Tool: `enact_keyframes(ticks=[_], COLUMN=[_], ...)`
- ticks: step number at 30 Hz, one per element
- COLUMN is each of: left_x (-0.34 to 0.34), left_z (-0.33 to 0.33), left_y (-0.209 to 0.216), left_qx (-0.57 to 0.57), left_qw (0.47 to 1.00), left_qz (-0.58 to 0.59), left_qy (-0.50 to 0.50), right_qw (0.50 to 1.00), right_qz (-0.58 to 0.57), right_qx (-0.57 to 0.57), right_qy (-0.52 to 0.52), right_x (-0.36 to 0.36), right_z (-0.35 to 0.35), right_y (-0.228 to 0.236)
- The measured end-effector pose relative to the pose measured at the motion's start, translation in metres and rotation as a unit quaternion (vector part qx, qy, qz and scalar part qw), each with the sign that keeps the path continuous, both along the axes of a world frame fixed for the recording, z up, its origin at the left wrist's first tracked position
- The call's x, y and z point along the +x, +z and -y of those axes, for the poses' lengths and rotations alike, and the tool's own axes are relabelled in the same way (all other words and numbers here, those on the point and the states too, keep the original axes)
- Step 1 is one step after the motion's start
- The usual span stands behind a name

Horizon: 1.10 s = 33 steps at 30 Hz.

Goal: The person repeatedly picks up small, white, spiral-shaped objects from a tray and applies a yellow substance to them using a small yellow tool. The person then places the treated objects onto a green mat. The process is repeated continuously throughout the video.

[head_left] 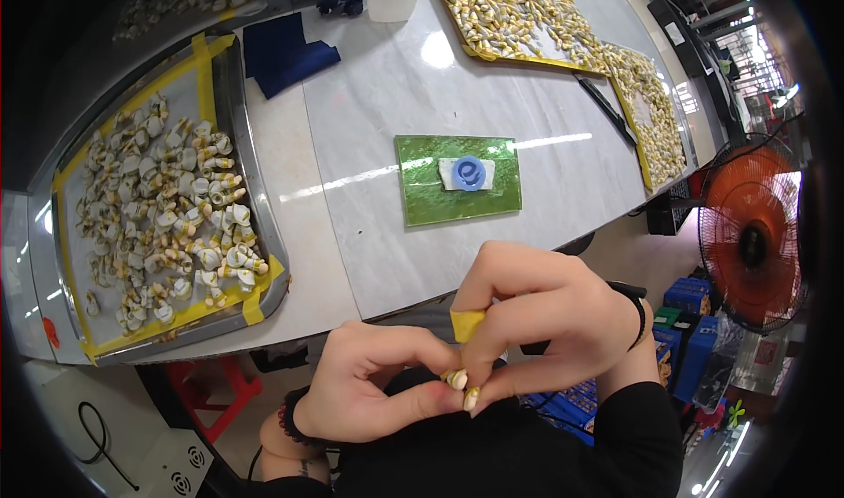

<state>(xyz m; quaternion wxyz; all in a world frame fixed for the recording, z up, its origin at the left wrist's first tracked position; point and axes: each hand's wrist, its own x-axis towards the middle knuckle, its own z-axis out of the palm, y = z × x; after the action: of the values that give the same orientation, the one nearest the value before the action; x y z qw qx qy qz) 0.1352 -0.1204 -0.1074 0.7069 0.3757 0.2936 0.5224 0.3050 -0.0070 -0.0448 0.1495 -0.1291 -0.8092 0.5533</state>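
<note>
In front of my body, close to the table's near edge, both hands meet over tiny white-and-yellow painted pieces. My left hand pinches a small figure piece between thumb and index finger. Right beside it, a second small piece sits at the thumb tip of my right hand, whose fingers are closed. Whether the two pieces are joined, I cannot tell. Yellow tape wraps one finger of the right hand. Beyond the hands lies a green glass plate carrying a white pad and a blue round piece.
At left stands a metal-rimmed tray full of white-and-yellow figures. Trays of smaller pieces lie far right, beside a black stick-like tool. Dark blue cloth rests at the back. An orange fan stands right of the table.
</note>
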Motion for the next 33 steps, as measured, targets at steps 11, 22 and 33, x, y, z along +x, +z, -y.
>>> enact_keyframes(ticks=[11, 22, 33], left_x=[0.004, 0.004, -0.001], left_z=[-0.003, -0.007, -0.006], left_y=[0.004, 0.009, 0.009], left_qx=[-0.030, -0.014, -0.071], left_qw=[0.997, 0.999, 0.988], left_qz=[0.072, 0.029, 0.127], left_qy=[-0.001, -0.012, -0.047], right_qw=[0.995, 0.997, 0.988], right_qz=[0.013, 0.005, -0.038], right_qx=[-0.098, -0.078, -0.148], right_qy=[0.008, -0.028, -0.027], right_x=[0.005, 0.003, 0.007], right_z=[-0.004, 0.003, 0.001], right_y=[0.000, -0.001, -0.006])
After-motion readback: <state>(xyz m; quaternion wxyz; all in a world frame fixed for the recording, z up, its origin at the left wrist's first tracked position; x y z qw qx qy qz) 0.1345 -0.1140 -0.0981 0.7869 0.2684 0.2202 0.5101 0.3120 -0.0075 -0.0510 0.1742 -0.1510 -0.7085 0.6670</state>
